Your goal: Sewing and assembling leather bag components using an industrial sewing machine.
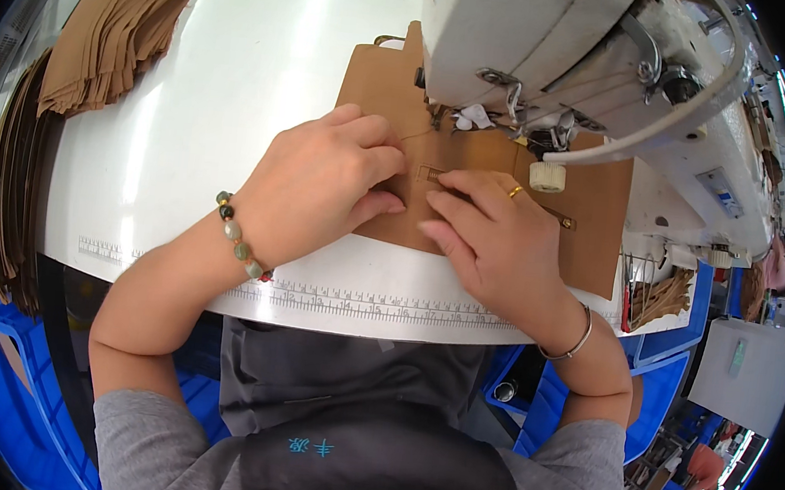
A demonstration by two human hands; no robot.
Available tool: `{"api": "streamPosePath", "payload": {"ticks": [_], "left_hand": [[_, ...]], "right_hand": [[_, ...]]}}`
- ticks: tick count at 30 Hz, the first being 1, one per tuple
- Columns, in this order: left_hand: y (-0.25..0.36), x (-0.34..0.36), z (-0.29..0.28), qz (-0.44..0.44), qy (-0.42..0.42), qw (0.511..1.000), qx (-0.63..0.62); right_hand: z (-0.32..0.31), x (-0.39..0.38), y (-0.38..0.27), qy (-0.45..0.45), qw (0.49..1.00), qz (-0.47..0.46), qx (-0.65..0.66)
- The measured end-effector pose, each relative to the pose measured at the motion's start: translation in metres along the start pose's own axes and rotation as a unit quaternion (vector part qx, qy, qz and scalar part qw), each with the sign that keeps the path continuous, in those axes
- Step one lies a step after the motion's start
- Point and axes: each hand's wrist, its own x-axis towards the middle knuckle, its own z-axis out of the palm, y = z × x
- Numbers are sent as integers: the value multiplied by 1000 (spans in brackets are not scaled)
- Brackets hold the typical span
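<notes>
A brown panel [591,245] lies under the sewing machine [489,23], with a small zip [429,175] set into it. My left hand [333,178] rests on the panel's left part, fingers bent and thumb apart from them, below and left of the needle area. Just right of it, my right hand [497,236] has its fingers apart on the panel at the zip, partly covering it. Neither hand visibly lifts anything. Above my right hand hangs a cream knob [547,175] on the machine.
Stacks of brown pieces [121,25] lie at the left of the white worktable [188,112], whose front edge carries a printed ruler. Blue bins [0,349] stand below at both sides. More brown pieces [661,299] sit at the right. A crowded workshop shows at the far right.
</notes>
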Motion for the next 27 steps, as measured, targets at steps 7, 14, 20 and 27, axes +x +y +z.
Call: {"api": "streamPosePath", "payload": {"ticks": [7, 14, 20, 27], "left_hand": [[-6, 1, 3, -17, 9, 1000, -13], [-11, 1, 7, -21, 16, 998, -50], [-11, 0, 8, -35, 6, 998, -53], [-10, 1, 7, -35, 8, 998, -57]], "right_hand": [[8, 19, 11, -21, 983, 99, 152], [16, 27, 7, -46, 982, 126, 132], [31, 28, 8, -23, 992, 98, 72], [0, 15, 7, -76, 962, 208, 160]]}}
